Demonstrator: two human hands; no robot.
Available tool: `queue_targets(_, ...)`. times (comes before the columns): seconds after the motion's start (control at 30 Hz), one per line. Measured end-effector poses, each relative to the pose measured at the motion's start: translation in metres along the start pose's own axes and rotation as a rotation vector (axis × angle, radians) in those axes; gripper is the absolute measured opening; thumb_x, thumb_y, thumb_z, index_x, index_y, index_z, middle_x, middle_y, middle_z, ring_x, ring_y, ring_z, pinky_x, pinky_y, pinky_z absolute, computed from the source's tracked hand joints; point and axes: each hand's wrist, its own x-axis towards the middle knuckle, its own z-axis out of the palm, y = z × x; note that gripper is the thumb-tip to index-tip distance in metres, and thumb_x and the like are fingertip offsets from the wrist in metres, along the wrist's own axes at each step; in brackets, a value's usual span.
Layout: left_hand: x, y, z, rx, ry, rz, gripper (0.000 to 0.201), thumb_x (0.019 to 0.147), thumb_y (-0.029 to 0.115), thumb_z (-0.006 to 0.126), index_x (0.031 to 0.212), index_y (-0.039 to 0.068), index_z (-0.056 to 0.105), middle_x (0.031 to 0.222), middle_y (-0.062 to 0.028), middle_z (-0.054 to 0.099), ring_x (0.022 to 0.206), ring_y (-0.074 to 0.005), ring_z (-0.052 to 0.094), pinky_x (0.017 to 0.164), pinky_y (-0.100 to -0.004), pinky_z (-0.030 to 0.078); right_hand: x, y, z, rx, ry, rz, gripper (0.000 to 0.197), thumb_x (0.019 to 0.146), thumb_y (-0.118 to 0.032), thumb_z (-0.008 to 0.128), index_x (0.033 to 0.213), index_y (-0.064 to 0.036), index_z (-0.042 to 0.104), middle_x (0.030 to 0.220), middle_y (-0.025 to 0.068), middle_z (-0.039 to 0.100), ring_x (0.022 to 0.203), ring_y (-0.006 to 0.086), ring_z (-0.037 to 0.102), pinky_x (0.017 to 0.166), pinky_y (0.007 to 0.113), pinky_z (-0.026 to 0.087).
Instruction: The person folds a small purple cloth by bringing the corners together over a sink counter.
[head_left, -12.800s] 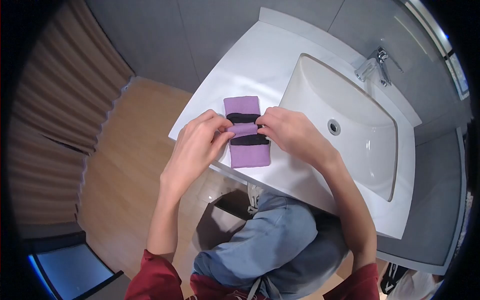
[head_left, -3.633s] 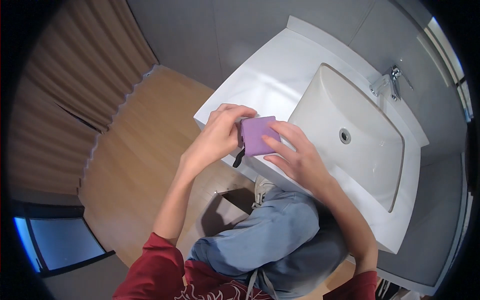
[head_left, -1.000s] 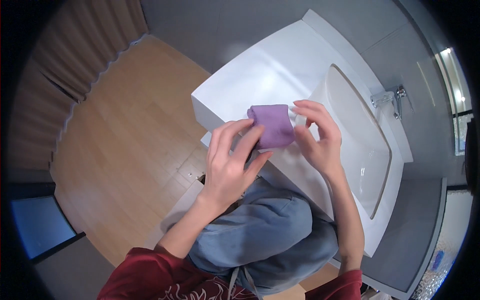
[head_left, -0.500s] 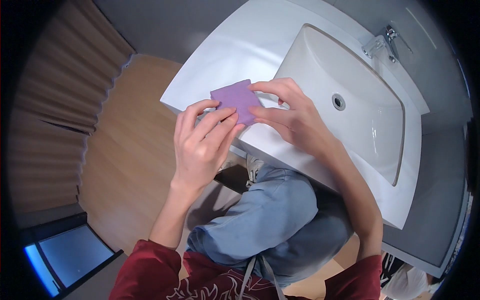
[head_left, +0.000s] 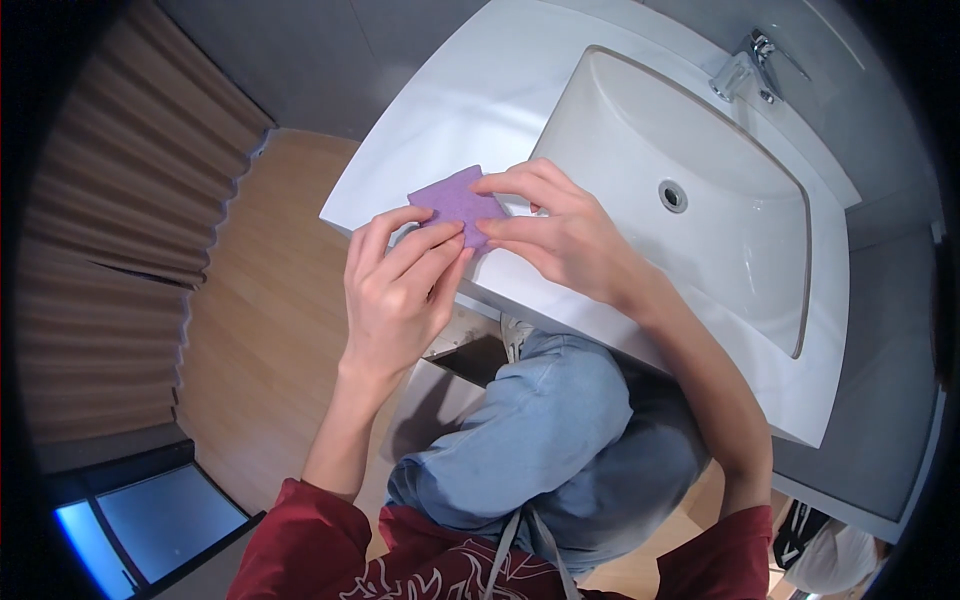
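A small purple cloth [head_left: 452, 200], folded into a rough square, lies at the front left edge of the white countertop [head_left: 450, 110]. My left hand [head_left: 392, 285] has its fingertips closed on the cloth's near left side, the thumb close to the lower corner. From the right, my right hand [head_left: 575, 232] pinches the cloth, with the index finger on the upper right edge and the thumb and other fingers lower down. The fingertips of both hands almost meet at the near corner. The underside of the cloth is hidden.
A white basin [head_left: 700, 240] with a round drain [head_left: 673, 196] is set into the counter on the right. Behind it stands a chrome faucet [head_left: 745, 75]. A brown curtain [head_left: 130, 230] hangs at left above the wooden floor [head_left: 270, 290]. Below the counter is an open bin [head_left: 435, 400].
Both hands and the cloth sit slightly farther left in the picture, while the whole view has shifted a little. The right fingers reach a bit farther over the cloth.
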Motion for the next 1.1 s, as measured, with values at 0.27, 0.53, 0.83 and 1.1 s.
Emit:
queue_targets(0.27, 0.0, 0.002, -0.001, -0.064, -0.015, -0.065, 0.02, 0.076, -0.001, 0.083, 0.095, 0.003, 0.078, 0.102, -0.0072, 0.076, 0.1, -0.0283, 0.068, 0.085, -0.0373, 0.053, 0.004, -0.009, 0.002, 0.037, 0.037, 0.021, 0.023, 0.08, -0.005, 0.08, 0.104, -0.0049, 0.077, 0.127, 0.0092, 0.066, 0.111, 0.0295, 0.061, 0.083, 0.038, 0.055)
queue_targets(0.53, 0.005, 0.004, -0.003, -0.046, -0.063, -0.055, 0.023, 0.076, 0.002, 0.084, 0.098, 0.002, 0.078, 0.105, -0.0091, 0.076, 0.101, -0.0282, 0.067, 0.089, -0.0389, 0.054, 0.001, 0.0, 0.002, 0.034, 0.074, -0.014, 0.022, 0.082, -0.011, 0.079, 0.103, -0.0051, 0.075, 0.124, 0.0072, 0.066, 0.109, 0.0278, 0.061, 0.09, 0.039, 0.055)
queue_targets(0.83, -0.009, -0.001, -0.008, -0.046, -0.031, -0.071, 0.032, 0.073, -0.002, 0.085, 0.104, 0.0, 0.076, 0.111, -0.0104, 0.075, 0.104, -0.0306, 0.066, 0.088, -0.0391, 0.056, 0.0, 0.004, -0.001, 0.022, 0.074, -0.015, 0.024, 0.078, -0.009, 0.082, 0.102, -0.0064, 0.076, 0.125, 0.0067, 0.066, 0.108, 0.0279, 0.061, 0.088, 0.039, 0.056)
queue_targets(1.1, -0.004, 0.0, -0.011, -0.037, -0.059, -0.133, 0.059, 0.073, 0.004, 0.087, 0.128, 0.001, 0.066, 0.128, -0.0148, 0.067, 0.118, -0.0338, 0.062, 0.101, -0.0432, 0.051, -0.004, 0.005, -0.003, 0.006, 0.036, 0.062, 0.031, 0.081, -0.014, 0.082, 0.111, -0.0092, 0.074, 0.131, 0.0081, 0.063, 0.113, 0.0286, 0.06, 0.09, 0.039, 0.056)
